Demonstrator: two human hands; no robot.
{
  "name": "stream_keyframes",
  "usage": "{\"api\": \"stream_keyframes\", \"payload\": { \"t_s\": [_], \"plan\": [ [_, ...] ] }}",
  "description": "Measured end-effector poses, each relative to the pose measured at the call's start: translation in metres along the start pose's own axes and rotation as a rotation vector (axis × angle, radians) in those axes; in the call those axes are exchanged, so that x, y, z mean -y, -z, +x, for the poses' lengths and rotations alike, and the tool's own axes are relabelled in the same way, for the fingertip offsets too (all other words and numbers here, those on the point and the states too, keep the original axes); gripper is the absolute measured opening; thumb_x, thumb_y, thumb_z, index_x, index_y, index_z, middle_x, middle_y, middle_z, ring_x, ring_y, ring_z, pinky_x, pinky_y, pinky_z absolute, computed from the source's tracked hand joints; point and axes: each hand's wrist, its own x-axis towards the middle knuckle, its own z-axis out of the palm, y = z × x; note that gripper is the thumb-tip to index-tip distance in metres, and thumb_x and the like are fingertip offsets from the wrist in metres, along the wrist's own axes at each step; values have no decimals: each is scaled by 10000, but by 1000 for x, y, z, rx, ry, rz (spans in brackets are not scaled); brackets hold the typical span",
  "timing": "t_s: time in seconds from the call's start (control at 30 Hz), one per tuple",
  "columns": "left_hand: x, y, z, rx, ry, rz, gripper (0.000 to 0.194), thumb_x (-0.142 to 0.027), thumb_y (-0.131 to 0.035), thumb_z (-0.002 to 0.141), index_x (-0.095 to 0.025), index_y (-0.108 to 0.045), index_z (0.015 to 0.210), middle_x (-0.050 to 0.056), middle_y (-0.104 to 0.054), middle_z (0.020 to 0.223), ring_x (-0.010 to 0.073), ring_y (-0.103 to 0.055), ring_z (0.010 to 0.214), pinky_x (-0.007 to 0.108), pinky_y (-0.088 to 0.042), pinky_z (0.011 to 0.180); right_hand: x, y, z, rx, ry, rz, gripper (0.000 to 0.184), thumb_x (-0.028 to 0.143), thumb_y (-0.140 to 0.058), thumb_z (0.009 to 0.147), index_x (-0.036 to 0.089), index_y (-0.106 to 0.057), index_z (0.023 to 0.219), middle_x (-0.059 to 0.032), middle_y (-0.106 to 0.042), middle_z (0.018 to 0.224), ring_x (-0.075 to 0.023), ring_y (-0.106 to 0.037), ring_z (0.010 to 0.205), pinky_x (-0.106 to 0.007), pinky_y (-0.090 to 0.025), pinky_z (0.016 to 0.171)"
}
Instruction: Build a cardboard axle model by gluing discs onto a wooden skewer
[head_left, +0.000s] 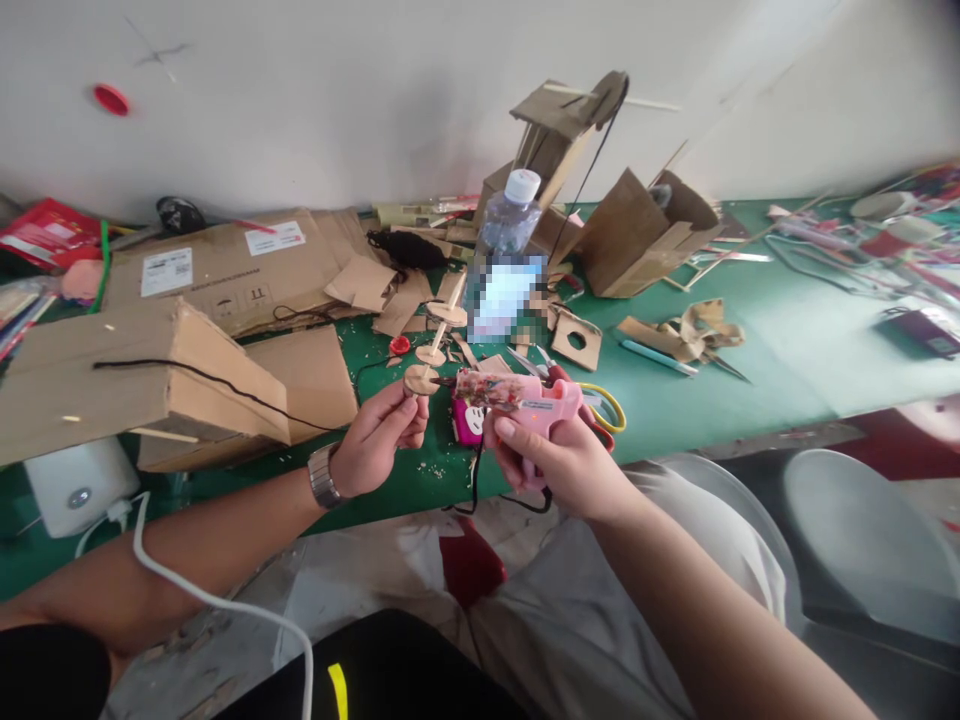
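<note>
My left hand (pixel 379 435) pinches a thin wooden stick (pixel 441 338) that carries three small cardboard discs, the lowest disc (pixel 420 379) just above my fingertips. My right hand (pixel 551 455) is wrapped round the grip of a pink hot glue gun (pixel 525 398). The gun's nozzle points left and sits right at the lowest disc. A black cord hangs down from the gun's handle. Both hands hover over the front edge of the green table (pixel 787 350). A metal watch is on my left wrist.
A plastic water bottle (pixel 504 255) stands behind the hands. Scissors with yellow and red handles (pixel 600 405) lie beside the gun. Cardboard boxes (pixel 135 375) fill the left; cardboard models (pixel 637 235) stand behind. A white device (pixel 79 485) with cable sits front left, chairs (pixel 862 530) on the right.
</note>
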Motion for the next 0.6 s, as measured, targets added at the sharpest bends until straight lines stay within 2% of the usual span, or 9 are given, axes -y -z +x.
{"api": "stream_keyframes", "payload": {
  "t_s": [0.1,0.23,0.4,0.6],
  "plan": [
    [-2,-1,0,5,-24,-15,404,-540,-745,1037,-175,-662,886,-40,-441,728,84,-349,600,196,-383,534,-6,3,0,8,-33,151,557,693,-843,905,175,-684,775,11,-615,513,-96,-482,404,-225,-352,397],
    [-5,-3,-1,14,-50,-47,414,-544,-754,1027,-171,-659,871,-39,-456,719,81,-368,588,208,-380,536,-8,7,-1,57,-24,337,502,607,-907,861,159,-715,739,8,-611,505,-107,-507,384,-220,-365,372],
    [-5,-4,-2,29,-55,-25,434,-554,-751,1026,-169,-649,853,-37,-471,719,76,-364,574,219,-373,532,-2,10,-2,142,28,435,428,510,-889,896,159,-713,727,37,-563,548,-95,-512,419,-211,-375,389],
    [-3,-2,-3,81,-103,14,396,-518,-681,1078,-181,-648,873,-44,-450,676,84,-355,555,231,-363,537,-1,14,-5,190,61,473,444,511,-870,905,198,-621,711,58,-544,559,-77,-463,390,-211,-381,390]
  ]
}}
